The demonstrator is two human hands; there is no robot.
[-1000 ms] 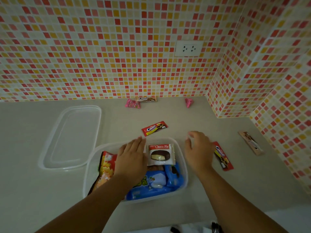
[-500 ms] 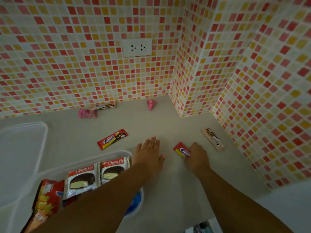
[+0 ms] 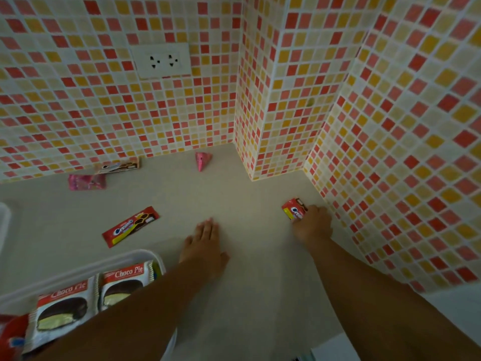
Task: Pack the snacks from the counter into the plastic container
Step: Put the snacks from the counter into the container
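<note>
Right hand [image 3: 311, 226] clamped on red cookie packet [image 3: 294, 211] beside tiled wall [image 3: 390, 152]; left hand [image 3: 204, 243] flat, fingers straight, on counter [image 3: 247, 295].

Matt, smooth grey counter [image 3: 234, 194]; glossy small square tiles on the wall [image 3: 78, 105], with pale matt grout. Translucent plastic container [image 3: 135, 256], near left, holding shiny film-wrapped pies [image 3: 122, 282]. Glossy red foil biscuit wrapper [image 3: 131, 225]; shiny pink wrappers [image 3: 87, 182] far left. Smooth white plastic socket [image 3: 161, 61].
</note>
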